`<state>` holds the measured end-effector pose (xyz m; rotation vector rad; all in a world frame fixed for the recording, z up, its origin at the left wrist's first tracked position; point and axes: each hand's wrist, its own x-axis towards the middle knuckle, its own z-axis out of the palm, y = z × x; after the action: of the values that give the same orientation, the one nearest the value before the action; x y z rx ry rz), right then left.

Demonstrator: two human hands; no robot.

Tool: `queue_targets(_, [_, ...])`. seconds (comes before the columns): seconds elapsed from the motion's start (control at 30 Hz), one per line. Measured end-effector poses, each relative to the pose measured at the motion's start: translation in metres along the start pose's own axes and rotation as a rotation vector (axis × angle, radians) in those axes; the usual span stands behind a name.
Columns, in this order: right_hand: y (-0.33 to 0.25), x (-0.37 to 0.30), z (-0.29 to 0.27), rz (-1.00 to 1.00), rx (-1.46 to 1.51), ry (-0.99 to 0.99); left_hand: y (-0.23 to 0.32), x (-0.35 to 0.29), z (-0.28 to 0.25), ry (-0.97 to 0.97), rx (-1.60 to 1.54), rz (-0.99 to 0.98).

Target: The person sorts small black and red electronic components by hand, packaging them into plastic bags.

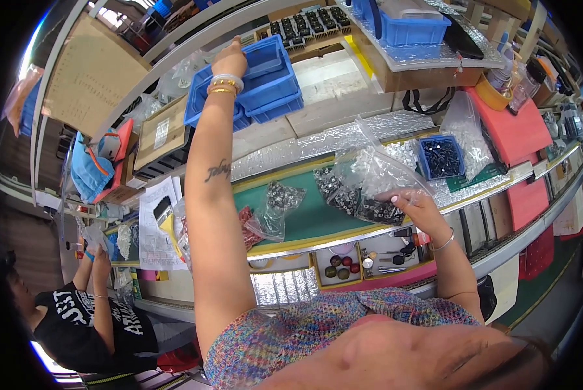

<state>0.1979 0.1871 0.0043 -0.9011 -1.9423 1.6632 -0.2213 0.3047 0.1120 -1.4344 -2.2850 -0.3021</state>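
Observation:
My left hand (229,63) is stretched far forward to a group of blue plastic bins (265,97), closed at the rim of one; most of its fingers are hidden. Near the front of the bench, my right hand (422,213) grips the edge of a clear plastic bag (379,170) holding small white parts. Under and beside this bag lie bags of small black and silver parts (343,195). A small blue bin of black parts (441,158) stands just beyond my right hand. Another clear bag (281,198) of small metal parts lies on the green mat (304,220).
Below the mat, an open compartment (341,265) holds round dark red and green items, with keys (405,252) alongside. At left are papers (156,227) and a yellow-handled brush (168,227). A co-worker (90,312) works there. A foil-covered shelf (428,55) stands at the far right.

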Motion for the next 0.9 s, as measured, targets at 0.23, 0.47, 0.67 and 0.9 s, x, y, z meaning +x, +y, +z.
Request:
queue_targets(0.23, [-0.075,0.076,0.002,-0.355,-0.351,0.065,-0.039,-0.116,-0.029,0.182,-0.278,0.396])
queue_targets(0.47, [-0.135,0.273,0.039,-0.919,-0.386,0.101,-0.047,-0.195,-0.023,0.184,-0.254,0.427])
queue_targets(0.67, [-0.13,0.34,0.051,-0.509,-0.58,0.259,-0.067,-0.182,-0.01,0.128,-0.112,0.282])
queue_targets(0.9, [-0.096,0.306,0.042,0.001,-0.581,0.25,-0.08,-0.149,0.023,0.388,0.1,0.382])
